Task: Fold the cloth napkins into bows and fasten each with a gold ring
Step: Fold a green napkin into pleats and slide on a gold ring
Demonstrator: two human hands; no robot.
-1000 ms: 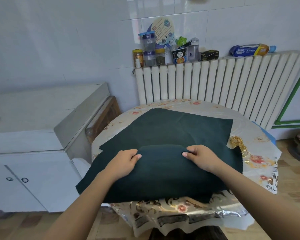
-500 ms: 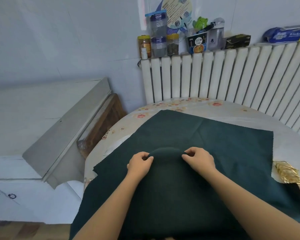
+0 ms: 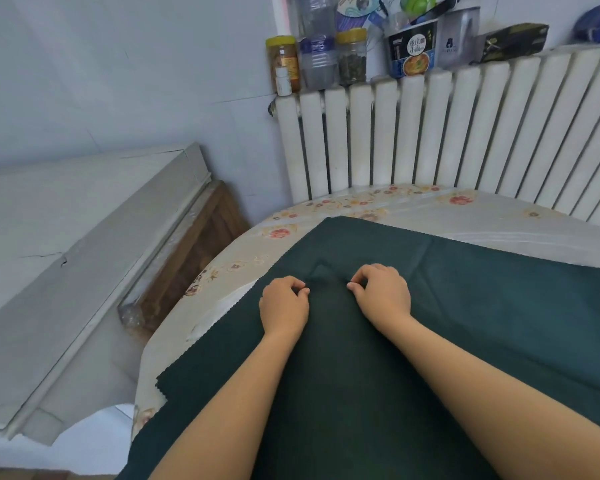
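Head view, looking down: both hands are on the napkin, a dark green cloth spread over the table, its near part running off the bottom of the picture. The left hand has its fingers curled in, thumb meeting fingertips, pinching the cloth at a small raised pucker. The right hand mirrors it just beside, knuckles up, fingertips tucked down into the same fold. Between the two hands a short ridge of fabric stands up. The table wears a pale floral cover, showing past the napkin's far and left edges. Behind it stands a white radiator, with jars and a noodle cup lined along its top. At left sits a grey cabinet.
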